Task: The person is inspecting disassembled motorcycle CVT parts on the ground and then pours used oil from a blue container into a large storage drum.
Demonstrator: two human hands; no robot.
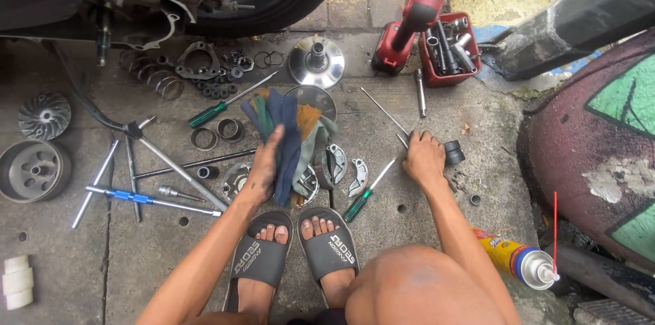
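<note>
While you squat on the floor (477,134), your left hand (263,165) grips a rag (286,127). Your right hand (424,158) closes on a black roller (453,152).

**Both hands down on the concrete, among scooter parts**

Left hand (265,161) grips a dark blue rag (285,135) lying over clutch shoes (344,169). Right hand (424,158) rests on the ground, touching small black rollers (453,152). Green-handled screwdriver (365,193) lies between the hands. Spray can (515,259) by the right forearm.

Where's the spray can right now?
In the head view the spray can lies on the concrete at lower right, beside the person's right forearm, well below the right hand.
</note>
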